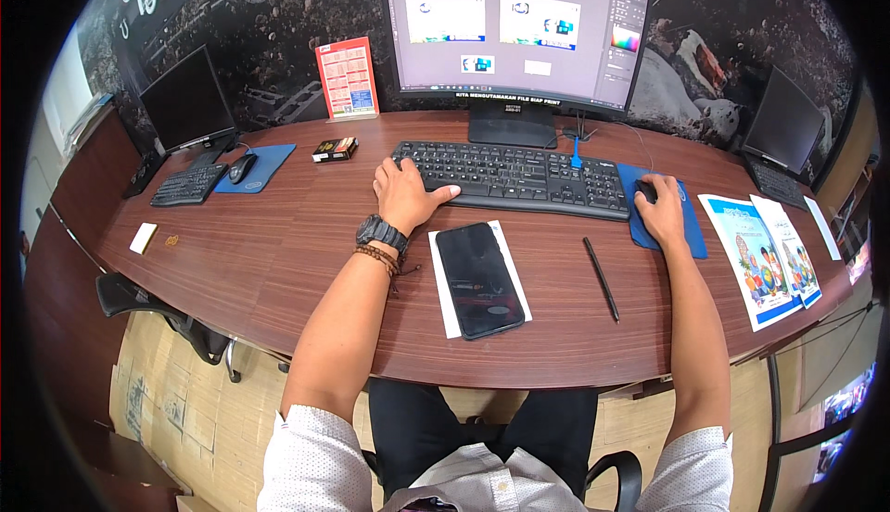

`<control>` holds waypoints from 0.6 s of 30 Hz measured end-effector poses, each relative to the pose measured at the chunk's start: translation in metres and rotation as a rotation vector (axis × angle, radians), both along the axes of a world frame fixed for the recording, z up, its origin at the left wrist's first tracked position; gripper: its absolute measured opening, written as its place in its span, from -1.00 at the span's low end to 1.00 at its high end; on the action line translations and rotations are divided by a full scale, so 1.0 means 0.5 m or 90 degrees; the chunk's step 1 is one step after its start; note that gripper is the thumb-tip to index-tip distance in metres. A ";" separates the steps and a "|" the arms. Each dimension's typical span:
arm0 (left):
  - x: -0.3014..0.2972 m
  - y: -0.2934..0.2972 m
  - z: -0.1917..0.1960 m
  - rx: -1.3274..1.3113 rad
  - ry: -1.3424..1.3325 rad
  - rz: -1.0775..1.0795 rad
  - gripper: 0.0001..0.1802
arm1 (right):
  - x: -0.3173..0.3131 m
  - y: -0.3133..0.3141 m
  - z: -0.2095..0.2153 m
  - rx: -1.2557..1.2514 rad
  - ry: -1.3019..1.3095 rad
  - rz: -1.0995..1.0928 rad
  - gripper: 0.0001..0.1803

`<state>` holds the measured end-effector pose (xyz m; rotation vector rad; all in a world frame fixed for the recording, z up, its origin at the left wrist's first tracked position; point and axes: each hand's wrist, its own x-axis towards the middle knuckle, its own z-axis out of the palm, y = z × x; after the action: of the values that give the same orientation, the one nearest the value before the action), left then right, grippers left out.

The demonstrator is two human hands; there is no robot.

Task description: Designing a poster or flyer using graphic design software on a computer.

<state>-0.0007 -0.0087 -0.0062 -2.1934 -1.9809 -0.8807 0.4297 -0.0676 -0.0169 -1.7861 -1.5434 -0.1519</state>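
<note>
While the left hand (400, 195) rests open-fingered on the black keyboard (514, 178), the right hand (662, 209) cups the mouse (646, 191).

Wall (278, 39): a dark, rocky mural is running behind my desk.
Desk (278, 252): reddish-brown wood is curving around me.
Floor (176, 401): pale patterned tiles are showing below.
Chair (148, 303): a black office chair is sitting at my left.

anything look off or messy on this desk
Nothing spilled or damaged. Only small untidiness: the black phone lies slightly askew on a white sheet, and a pen lies loose. Left hand rests on the keyboard, right hand on the mouse.
</note>
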 end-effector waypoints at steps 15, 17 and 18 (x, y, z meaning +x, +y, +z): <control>0.000 0.001 -0.003 -0.001 -0.010 -0.004 -0.02 | -0.005 -0.004 0.003 0.004 0.003 -0.010 -0.61; 0.000 0.001 -0.003 -0.005 -0.010 -0.003 -0.02 | -0.004 -0.004 0.002 0.003 0.004 -0.007 -0.61; 0.000 0.000 -0.002 -0.007 -0.012 -0.004 -0.02 | -0.004 -0.004 0.002 0.003 0.003 -0.008 -0.61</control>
<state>-0.0007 -0.0085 -0.0072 -2.2067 -1.9922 -0.8978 0.4276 -0.0693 -0.0159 -1.7909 -1.5280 -0.1577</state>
